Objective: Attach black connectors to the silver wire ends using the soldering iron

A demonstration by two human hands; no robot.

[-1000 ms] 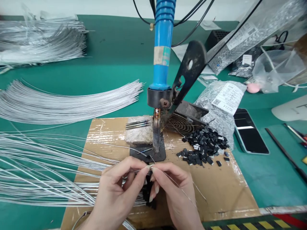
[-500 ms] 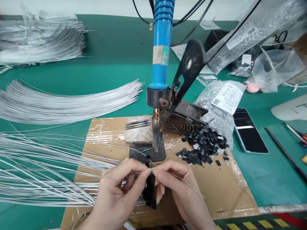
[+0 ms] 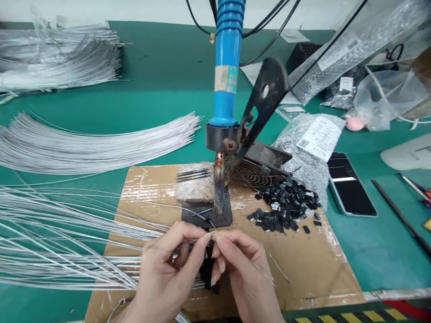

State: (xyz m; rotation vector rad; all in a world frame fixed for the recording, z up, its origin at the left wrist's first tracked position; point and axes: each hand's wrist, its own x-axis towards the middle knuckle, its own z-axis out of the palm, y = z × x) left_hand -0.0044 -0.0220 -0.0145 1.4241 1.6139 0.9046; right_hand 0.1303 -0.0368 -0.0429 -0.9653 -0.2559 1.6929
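Note:
In the middle of the head view, my left hand [image 3: 170, 269] and my right hand [image 3: 247, 269] meet fingertip to fingertip. Each is closed in a pinch on a thin wire [image 3: 262, 272], whose tail shows along the right hand. The pinched part is mostly hidden by the fingers. Just beyond the fingertips, a blue hot-air gun [image 3: 225, 105] points its metal nozzle [image 3: 218, 193] down at a black metal plate [image 3: 224, 214]. On that plate lies a wire end with a small black piece [image 3: 201, 216]. Behind the hands are black pieces [image 3: 209, 269] on wire ends.
White wires [image 3: 67, 246] fan in from the left, with another wire bundle [image 3: 101, 150] behind. Black parts [image 3: 289, 202] are heaped on the cardboard [image 3: 313, 264] at right, near a small fan [image 3: 259, 168]. A short wire [image 3: 279, 268] lies loose. Farther right rests a phone [image 3: 352, 184].
My right hand has shifted slightly left and turned, its fingertips closer to the left ones. More of the loose wire on the cardboard shows now. My left hand has barely moved.

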